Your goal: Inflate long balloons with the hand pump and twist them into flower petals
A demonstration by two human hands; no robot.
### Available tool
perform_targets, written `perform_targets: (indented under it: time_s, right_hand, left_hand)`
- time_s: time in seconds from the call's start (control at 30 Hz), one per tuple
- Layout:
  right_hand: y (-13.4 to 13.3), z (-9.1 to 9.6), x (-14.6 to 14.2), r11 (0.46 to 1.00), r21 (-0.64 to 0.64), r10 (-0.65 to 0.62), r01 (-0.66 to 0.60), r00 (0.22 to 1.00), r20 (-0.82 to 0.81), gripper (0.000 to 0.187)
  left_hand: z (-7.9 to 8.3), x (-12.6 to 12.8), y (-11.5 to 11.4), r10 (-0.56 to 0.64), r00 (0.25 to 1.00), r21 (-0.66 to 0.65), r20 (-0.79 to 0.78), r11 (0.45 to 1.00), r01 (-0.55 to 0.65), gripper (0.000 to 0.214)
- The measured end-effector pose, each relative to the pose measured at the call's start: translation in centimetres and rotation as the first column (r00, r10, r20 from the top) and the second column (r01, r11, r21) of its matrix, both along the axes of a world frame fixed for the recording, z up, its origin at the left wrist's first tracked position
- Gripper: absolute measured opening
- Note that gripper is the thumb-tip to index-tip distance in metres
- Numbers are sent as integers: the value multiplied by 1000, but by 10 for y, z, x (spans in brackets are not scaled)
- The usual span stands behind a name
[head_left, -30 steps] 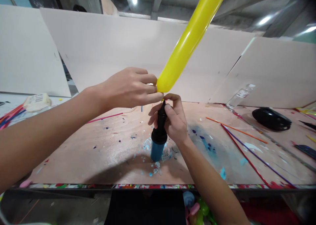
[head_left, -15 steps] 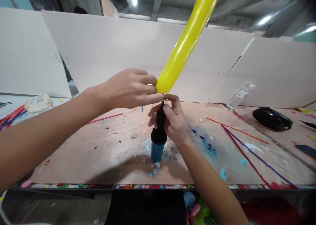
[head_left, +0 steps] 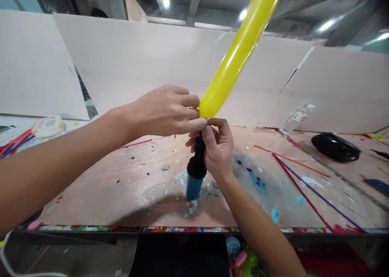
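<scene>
A long inflated yellow balloon [head_left: 240, 54] slants up to the right and leaves the top of the view. Its lower end is pinched in the fingers of my left hand [head_left: 170, 110]. Just below, my right hand [head_left: 219, 147] is closed at the top of a balloon pump [head_left: 196, 167] with a black upper part and a blue barrel. My right thumb and forefinger meet right under the balloon's end. The balloon's neck and the pump's nozzle are hidden behind my fingers. The pump's foot rests on the paint-stained tabletop [head_left: 136, 196], and the pump leans slightly right.
On the right lie uninflated orange [head_left: 291, 160], red [head_left: 300, 192] and purple [head_left: 319, 196] balloons, a shiny black object [head_left: 336, 147] and a clear bottle [head_left: 296, 119]. A pale packet [head_left: 48, 126] sits at left. White boards [head_left: 158, 62] stand behind the table.
Both hands and the balloon's lower end have shifted slightly right. The pump's top has tilted a little right, and my right fingertips have come up close under the balloon.
</scene>
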State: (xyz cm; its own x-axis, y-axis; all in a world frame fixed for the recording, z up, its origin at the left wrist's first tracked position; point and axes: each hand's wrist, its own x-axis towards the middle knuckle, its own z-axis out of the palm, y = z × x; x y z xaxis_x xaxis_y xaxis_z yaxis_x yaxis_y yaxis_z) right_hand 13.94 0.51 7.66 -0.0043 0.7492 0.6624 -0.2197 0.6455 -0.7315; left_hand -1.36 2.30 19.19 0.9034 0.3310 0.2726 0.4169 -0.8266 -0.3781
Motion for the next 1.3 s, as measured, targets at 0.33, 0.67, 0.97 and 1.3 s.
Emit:
perform_targets:
  time_s: [0.33, 0.67, 0.97, 1.3]
  right_hand:
    - [0, -6, -5, 974, -30, -227, 226, 972, -53, 17]
    - [-6, -2, -6, 967, -21, -256, 255, 965, -49, 16]
    - [-8, -1, -3, 991, 50, -121, 124, 990, -67, 11]
    - [-8, -5, -2, 989, 134, -45, 62, 991, -125, 6]
  left_hand:
    - [-1, 2, 0, 46, 998, 26, -48, 999, -44, 33]
    - [0, 6, -1, 58, 996, 57, -63, 997, -54, 32]
    - [0, 14, -6, -5, 996, 119, -87, 993, 16, 30]
    - [4, 17, -12, -155, 982, 167, -110, 971, 172, 26]
